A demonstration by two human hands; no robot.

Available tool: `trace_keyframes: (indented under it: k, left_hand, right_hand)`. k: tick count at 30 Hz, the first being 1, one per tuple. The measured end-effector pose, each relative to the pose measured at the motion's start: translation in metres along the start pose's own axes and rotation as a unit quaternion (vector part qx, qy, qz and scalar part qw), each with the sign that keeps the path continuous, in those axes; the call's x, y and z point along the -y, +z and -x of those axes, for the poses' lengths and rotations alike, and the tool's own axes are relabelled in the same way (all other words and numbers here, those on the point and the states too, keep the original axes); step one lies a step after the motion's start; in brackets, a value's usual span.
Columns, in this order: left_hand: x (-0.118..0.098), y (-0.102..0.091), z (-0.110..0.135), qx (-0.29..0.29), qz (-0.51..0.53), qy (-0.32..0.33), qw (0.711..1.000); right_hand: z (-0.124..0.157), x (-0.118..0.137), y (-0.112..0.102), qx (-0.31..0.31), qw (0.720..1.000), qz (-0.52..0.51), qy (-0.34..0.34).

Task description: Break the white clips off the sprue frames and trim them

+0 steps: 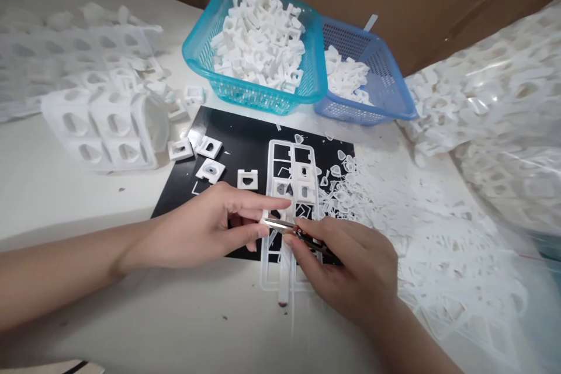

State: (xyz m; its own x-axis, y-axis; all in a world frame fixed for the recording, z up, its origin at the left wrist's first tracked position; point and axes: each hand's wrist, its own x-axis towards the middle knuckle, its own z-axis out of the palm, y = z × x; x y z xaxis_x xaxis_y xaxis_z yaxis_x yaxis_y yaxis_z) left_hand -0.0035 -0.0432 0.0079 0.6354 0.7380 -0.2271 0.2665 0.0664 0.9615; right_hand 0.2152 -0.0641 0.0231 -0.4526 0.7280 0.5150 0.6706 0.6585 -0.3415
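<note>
My left hand [205,222] reaches in from the left, its thumb and fingers pinching a small white plastic piece [265,217], mostly hidden. My right hand [350,263] grips a pointed metal tool [280,225] with a dark handle; its silver tip touches or nearly touches that piece, and its exact kind is unclear. Beneath both hands lies a translucent white plastic frame [264,272] with several square white pieces [305,191] in its upper openings. A narrow white strip [284,286] with a dark end lies along the frame's lower part.
Loose square pieces [211,170] lie on a black mat [236,134]. Behind stand a teal basket [258,93] and a blue basket [363,114] holding white pieces. Thin white scraps [363,193] spread rightward toward a clear bag [504,93]. Moulded white sheets [100,128] stand left.
</note>
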Motion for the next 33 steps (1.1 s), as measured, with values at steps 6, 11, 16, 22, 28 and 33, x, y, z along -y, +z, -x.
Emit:
trace_keyframes:
  k: [6, 11, 16, 22, 28, 33]
  left_hand:
    - [-0.0002, 0.0003, 0.0001, -0.001, -0.013, 0.002, 1.000]
    - [0.0007, -0.0003, 0.0004, 0.001, -0.007, 0.001, 1.000]
    - [0.0021, -0.0004, 0.0013, 0.004, -0.010, -0.005, 1.000]
    - [0.0008, 0.0004, 0.0008, -0.004, -0.013, 0.001, 1.000]
    - [-0.0026, -0.0002, 0.0014, -0.009, -0.025, 0.014, 1.000]
    - [-0.0018, 0.0003, 0.0015, -0.012, -0.036, 0.017, 0.999]
  right_hand:
    - [0.0000, 0.0002, 0.0013, -0.006, 1.000, -0.014, 0.007]
    - [-0.0003, 0.0012, 0.0023, -0.007, 1.000, -0.012, 0.008]
    - [-0.0002, 0.0022, 0.0038, -0.020, 1.000, -0.005, -0.001]
    - [0.0005, 0.0003, 0.0017, -0.021, 1.000, -0.011, 0.005]
    - [-0.0012, -0.0020, -0.0004, -0.008, 0.998, -0.056, 0.041]
    - [-0.0020, -0.0006, 0.0001, 0.002, 0.998, -0.045, 0.037]
